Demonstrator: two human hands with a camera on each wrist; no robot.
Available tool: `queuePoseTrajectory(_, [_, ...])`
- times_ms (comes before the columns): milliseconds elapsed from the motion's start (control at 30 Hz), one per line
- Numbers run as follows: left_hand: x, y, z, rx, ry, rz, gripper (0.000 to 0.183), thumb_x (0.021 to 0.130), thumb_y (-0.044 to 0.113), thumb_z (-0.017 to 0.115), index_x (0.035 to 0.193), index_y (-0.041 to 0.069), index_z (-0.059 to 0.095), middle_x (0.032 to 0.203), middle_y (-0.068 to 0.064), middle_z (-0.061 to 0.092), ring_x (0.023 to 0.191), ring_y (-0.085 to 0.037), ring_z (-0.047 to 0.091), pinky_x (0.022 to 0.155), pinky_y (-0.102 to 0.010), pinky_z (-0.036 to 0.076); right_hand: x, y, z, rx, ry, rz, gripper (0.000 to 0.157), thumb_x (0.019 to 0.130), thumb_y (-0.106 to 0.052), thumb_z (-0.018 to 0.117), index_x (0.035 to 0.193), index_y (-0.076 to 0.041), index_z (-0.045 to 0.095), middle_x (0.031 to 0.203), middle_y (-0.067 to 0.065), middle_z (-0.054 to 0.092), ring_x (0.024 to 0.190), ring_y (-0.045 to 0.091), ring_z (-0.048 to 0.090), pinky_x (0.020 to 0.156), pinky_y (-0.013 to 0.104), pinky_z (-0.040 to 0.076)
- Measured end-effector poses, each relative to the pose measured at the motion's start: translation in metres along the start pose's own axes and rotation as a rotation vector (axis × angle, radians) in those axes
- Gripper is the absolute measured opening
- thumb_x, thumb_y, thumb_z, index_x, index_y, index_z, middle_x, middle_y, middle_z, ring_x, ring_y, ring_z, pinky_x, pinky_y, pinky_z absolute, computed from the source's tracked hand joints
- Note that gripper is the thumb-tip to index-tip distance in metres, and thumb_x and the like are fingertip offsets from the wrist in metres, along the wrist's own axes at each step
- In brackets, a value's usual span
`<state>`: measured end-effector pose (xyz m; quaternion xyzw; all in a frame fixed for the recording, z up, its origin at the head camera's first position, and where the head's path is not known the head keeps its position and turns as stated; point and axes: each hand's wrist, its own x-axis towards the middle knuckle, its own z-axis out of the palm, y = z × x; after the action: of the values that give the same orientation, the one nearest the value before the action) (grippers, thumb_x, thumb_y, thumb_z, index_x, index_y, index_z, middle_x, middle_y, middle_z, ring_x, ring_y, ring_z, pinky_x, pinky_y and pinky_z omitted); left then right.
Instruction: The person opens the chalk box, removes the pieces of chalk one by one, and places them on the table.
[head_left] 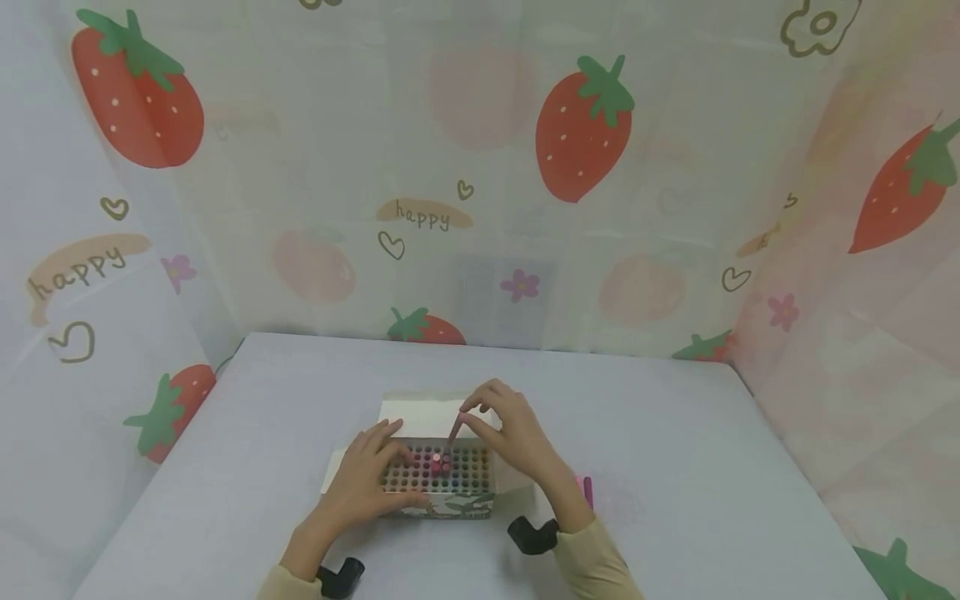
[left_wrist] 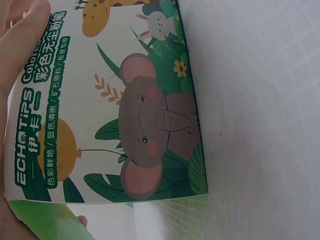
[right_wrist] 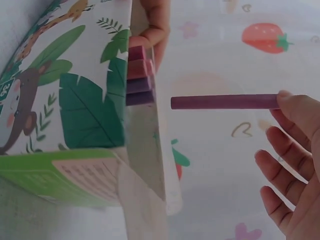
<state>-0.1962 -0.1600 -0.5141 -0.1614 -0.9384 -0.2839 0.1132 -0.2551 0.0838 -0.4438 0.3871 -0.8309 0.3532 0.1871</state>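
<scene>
A box of colored chalk (head_left: 472,505) stands on the table with its top folded back, and rows of chalk ends fill it. Several sticks (right_wrist: 139,82) rise above the others near the middle. My left hand (head_left: 358,479) grips the box at its left end, thumb along the front edge and fingers over the top. Above the box, my right hand (head_left: 517,429) pinches one end of a purple chalk stick (right_wrist: 225,102) between thumb and index finger. In the right wrist view that stick is apart from the box, its free end toward the raised sticks.
The white lid flap (head_left: 420,417) leans up behind the box, and a side flap (head_left: 332,472) sticks out at left. A pink and magenta object (head_left: 588,492) lies partly hidden behind my right forearm. A strawberry-print curtain (head_left: 495,275) hangs behind the white table (head_left: 675,450).
</scene>
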Motion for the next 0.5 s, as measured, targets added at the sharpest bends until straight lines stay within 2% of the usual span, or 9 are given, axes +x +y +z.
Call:
queuePoseTrajectory(200, [-0.001, -0.001, 0.001, -0.005, 0.009, 0.000, 0.056, 0.057, 0.073, 0.068, 0.091, 0.029, 0.058, 0.145, -0.006, 0.039, 0.136, -0.031, 0.028, 0.109, -0.057, 0.023, -0.004, 0.004, -0.011, 0.009, 0.062, -0.027, 0.009, 0.087, -0.020, 0.066, 0.094, -0.015, 0.064, 0.095, -0.003, 0.059, 0.086, 0.017, 0.057, 0.076, 0.029, 0.050])
queuePoseTrajectory(500, [-0.001, 0.000, -0.001, -0.019, -0.016, -0.007, 0.057, 0.057, 0.073, 0.067, 0.092, 0.029, 0.058, 0.146, -0.006, 0.036, 0.137, -0.031, 0.025, 0.112, -0.055, 0.018, -0.015, 0.014, -0.028, -0.005, 0.116, 0.052, 0.010, 0.085, -0.020, 0.068, 0.094, -0.017, 0.065, 0.095, -0.005, 0.058, 0.085, 0.014, 0.055, 0.073, 0.030, 0.047])
